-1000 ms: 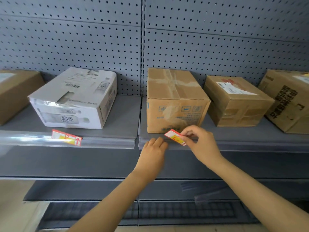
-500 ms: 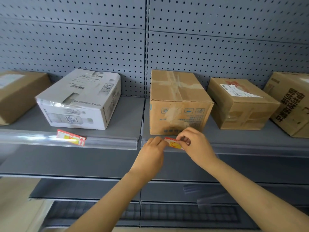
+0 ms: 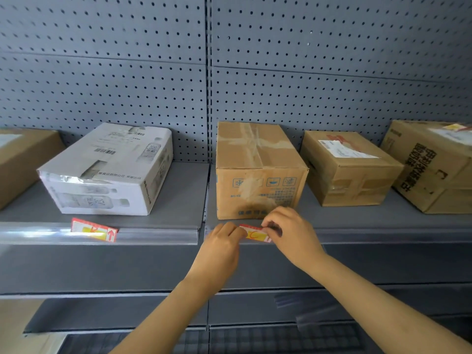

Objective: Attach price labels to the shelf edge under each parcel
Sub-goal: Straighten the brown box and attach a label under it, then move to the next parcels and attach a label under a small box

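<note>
Two hands meet at the shelf edge (image 3: 357, 235) right below the brown box (image 3: 258, 172): the left hand (image 3: 222, 249) and right hand (image 3: 291, 236) each pinch an end of a red label (image 3: 255, 233) against it. Left of the brown box sits a white box (image 3: 109, 169), another label (image 3: 93, 229) under it. Right of the brown box stands a smaller parcel (image 3: 350, 167), unobstructed.

You face a grey shelf (image 3: 178, 200) with a clear strip along its front edge. Five boxes sit on it: a brown box (image 3: 23, 159) at the left end, a white box (image 3: 109, 169) beside it, a tall brown box (image 3: 258, 169) near the middle seam, a smaller taped box (image 3: 350, 169), and a printed box (image 3: 434, 164) at the right end.
</note>
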### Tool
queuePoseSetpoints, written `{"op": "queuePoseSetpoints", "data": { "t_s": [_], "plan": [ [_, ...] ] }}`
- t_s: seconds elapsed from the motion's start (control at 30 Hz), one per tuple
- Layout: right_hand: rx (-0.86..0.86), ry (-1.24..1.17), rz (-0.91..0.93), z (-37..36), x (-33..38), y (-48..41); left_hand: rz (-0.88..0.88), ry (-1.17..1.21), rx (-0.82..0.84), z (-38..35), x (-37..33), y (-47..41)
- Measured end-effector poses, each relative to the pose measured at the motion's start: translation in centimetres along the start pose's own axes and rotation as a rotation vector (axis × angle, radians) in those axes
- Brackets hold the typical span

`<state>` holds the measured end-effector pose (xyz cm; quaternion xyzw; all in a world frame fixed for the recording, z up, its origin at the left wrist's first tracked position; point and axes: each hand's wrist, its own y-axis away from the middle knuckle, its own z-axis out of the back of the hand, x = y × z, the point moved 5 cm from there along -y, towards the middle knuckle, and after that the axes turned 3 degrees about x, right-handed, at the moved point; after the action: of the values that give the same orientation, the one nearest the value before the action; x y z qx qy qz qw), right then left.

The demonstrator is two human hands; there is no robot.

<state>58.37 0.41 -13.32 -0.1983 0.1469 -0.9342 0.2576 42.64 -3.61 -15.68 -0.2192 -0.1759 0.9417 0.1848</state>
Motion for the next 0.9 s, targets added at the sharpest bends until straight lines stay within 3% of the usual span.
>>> {"op": "queuePoseSetpoints", "data": {
  "t_s": [0.4, 0.57, 0.9],
  "plan": [
    [-0.094, 0.062, -0.159, 9.3, -7.0, 4.8, -0.275, -0.006, 0.010, -2.0, -10.0, -8.8],
    [-0.175, 0.046, -0.247, 14.8, -12.1, 7.9, -0.402, -0.025, 0.042, -4.1, -17.4, -12.0],
    [-0.230, 0.035, -0.368, 24.1, -25.5, 15.9, -0.472, 0.074, 0.073, -12.4, -33.1, -18.2]
  ]
}}
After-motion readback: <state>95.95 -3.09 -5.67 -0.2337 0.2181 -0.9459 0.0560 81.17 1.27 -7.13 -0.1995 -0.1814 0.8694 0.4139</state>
